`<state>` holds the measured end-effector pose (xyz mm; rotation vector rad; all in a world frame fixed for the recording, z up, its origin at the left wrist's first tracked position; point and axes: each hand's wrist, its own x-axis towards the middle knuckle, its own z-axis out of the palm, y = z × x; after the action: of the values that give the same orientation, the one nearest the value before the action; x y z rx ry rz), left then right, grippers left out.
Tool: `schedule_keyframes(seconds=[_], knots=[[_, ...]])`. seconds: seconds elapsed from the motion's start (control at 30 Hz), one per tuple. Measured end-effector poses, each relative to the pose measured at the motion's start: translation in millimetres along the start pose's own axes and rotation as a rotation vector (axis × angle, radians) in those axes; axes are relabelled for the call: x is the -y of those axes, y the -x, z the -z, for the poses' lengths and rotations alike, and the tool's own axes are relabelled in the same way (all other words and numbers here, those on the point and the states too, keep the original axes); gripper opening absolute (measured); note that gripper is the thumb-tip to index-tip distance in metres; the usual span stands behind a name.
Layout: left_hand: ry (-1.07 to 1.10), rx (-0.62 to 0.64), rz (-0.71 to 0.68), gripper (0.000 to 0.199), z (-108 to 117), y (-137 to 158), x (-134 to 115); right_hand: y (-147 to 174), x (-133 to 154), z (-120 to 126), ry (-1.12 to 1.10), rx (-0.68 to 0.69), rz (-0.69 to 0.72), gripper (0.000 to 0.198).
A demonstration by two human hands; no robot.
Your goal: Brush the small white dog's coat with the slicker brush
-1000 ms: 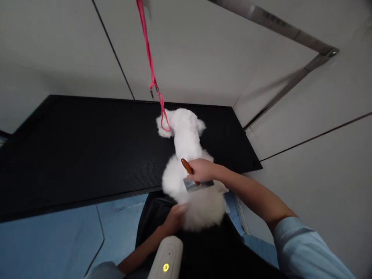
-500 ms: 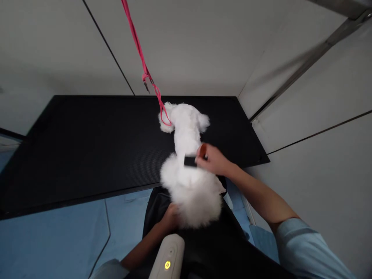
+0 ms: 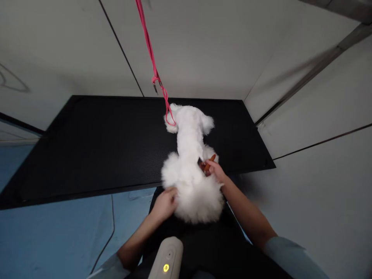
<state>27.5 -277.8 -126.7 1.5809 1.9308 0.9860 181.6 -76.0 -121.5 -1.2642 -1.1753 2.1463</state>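
Observation:
A white fluffy dog [image 3: 190, 143] stands on the black grooming table, seen from above, its head away from me and its bushy rear close to my body. My right hand [image 3: 217, 171] is closed round the orange-brown handle of a slicker brush [image 3: 207, 166]. The brush's dark head touches the fur at the right side of the dog's hips. On the other side, my left hand [image 3: 165, 203] rests against the fur of the left hindquarter, its fingers curled and their tips partly hidden in the hair.
A pink leash [image 3: 148, 40] with a metal clip hangs from above and loops by the dog's head. The black table [image 3: 110, 143] stands against a pale wall [image 3: 203, 46]. A white device with a yellow light [image 3: 167, 259] juts up at the bottom. A cable [image 3: 112, 221] lies on the blue floor.
My right hand has shifted the brush from the middle of the back to the right hip and turned it. My left hand has moved up along the left hindquarter. The view has shifted slightly.

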Motion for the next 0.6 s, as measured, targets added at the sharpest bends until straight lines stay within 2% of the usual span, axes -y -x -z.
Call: schedule_keyframes(seconds=[0.07,0.1,0.17,0.2,0.27,0.33,0.4,0.47,0.5,0.53,0.6], knots=[[-0.127,-0.186,-0.030,0.023,3,-7,-23,3,-17,-1,-0.131,-0.018,-0.035,0.027],[-0.138,-0.203,-0.103,0.026,-3,-11,-34,4,-25,-2,-0.179,-0.016,-0.047,0.025],[-0.150,-0.090,-0.250,0.043,-28,-19,-48,4,-37,-5,-0.215,-0.016,-0.068,0.023],[-0.192,-0.051,-0.253,0.048,-43,-22,-50,3,-41,-6,-0.202,-0.017,-0.073,0.023],[-0.238,0.009,-0.264,0.043,-69,-29,-42,0,-42,-6,-0.139,-0.032,-0.034,0.026],[-0.164,0.037,-0.343,0.035,-81,-32,-25,-5,-35,-1,-0.099,-0.096,0.072,0.029],[-0.036,0.009,-0.403,0.030,-77,-30,-8,-9,-21,6,-0.043,-0.227,0.234,0.031],[0.060,-0.116,-0.358,0.029,-64,-23,3,-9,-7,11,0.050,-0.339,0.397,0.033],[0.085,-0.201,-0.307,0.029,-55,-19,6,-8,-1,12,0.113,-0.334,0.462,0.033],[0.098,-0.288,-0.249,0.030,-47,-15,9,-6,3,10,0.182,-0.265,0.496,0.032],[0.107,-0.410,-0.163,0.032,-28,-7,13,-2,11,2,0.302,-0.014,0.475,0.032]])
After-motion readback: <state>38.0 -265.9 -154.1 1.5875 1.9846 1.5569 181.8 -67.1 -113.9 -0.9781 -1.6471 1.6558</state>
